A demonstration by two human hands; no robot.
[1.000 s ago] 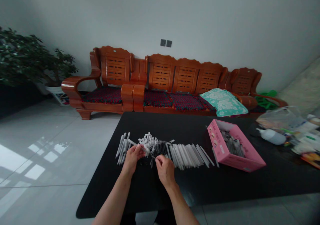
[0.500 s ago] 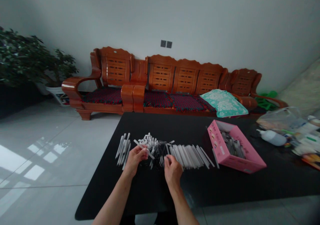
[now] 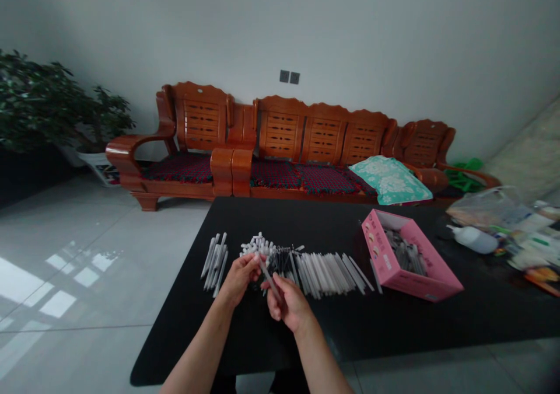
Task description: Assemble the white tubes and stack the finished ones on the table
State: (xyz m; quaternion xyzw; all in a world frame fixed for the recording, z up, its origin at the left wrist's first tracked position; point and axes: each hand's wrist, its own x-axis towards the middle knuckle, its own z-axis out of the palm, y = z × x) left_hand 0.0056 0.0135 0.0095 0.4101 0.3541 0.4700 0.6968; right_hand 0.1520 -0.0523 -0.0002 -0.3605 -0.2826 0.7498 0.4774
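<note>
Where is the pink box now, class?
In the head view, the pink box stands right of centre on the black table, just right of the row of pale sticks.

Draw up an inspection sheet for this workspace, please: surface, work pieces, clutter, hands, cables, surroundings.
Surface: black table, with a rounded near-left corner.
Work pieces: pale sticks loosely grouped at left; small white pieces heaped beside thin dark pieces; pale tubes in a row; pink box holding greyish pieces.
Clutter: white bottle and clear plastic bag among mixed items at far right.
Hands: left hand and right hand both hold one slim stick.
Cables: nothing seen.
Surroundings: wooden seating with turquoise pillow, potted plant, wall sockets.
</note>
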